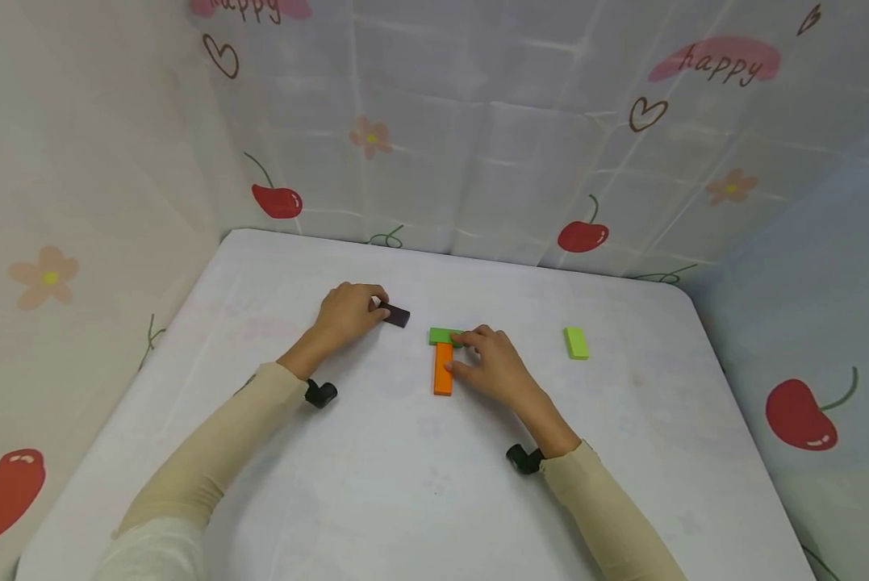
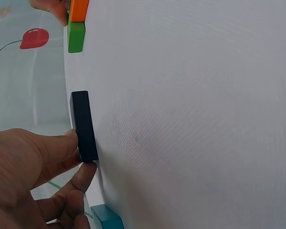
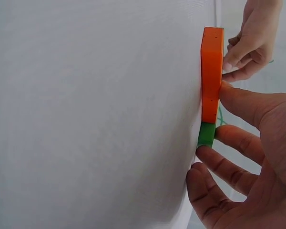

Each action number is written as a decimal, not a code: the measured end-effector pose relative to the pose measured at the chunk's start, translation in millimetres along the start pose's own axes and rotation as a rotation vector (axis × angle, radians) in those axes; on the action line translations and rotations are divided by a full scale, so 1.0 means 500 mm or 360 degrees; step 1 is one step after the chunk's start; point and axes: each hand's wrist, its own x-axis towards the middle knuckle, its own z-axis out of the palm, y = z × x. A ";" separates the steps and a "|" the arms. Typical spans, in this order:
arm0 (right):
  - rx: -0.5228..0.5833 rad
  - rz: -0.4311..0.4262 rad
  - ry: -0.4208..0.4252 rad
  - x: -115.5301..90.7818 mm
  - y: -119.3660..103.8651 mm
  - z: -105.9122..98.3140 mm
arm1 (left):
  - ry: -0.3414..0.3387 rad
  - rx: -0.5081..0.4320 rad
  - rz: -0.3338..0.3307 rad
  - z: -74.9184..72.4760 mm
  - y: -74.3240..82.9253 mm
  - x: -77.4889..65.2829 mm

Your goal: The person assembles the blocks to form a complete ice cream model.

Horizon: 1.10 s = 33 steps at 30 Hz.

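In the head view my left hand [image 1: 347,313] pinches one end of a dark rectangular block [image 1: 396,315] between thumb and fingers. The left wrist view shows that block [image 2: 84,125] at the fingertips, low over the white tabletop or on it. To its right, an orange block [image 1: 443,369] and a green block [image 1: 443,336] form a T, the green one across the far end. My right hand [image 1: 498,367] touches both: its thumb is against the orange block's side, and its fingers are at the green block's right end.
A yellow-green block [image 1: 576,343] lies alone to the right on the white table [image 1: 376,484]. In the left wrist view a teal block [image 2: 107,218] shows near the left fingers; the head view does not show it. Printed curtains [image 1: 463,145] stand behind and beside the table.
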 end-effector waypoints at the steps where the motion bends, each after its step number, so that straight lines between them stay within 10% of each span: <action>1: 0.0002 0.0003 -0.0001 0.001 0.000 0.000 | 0.0000 0.0002 0.0003 0.001 0.002 0.001; 33: -0.0009 0.0012 0.0001 0.004 0.004 0.002 | -0.0045 0.0009 0.0024 0.054 0.078 0.040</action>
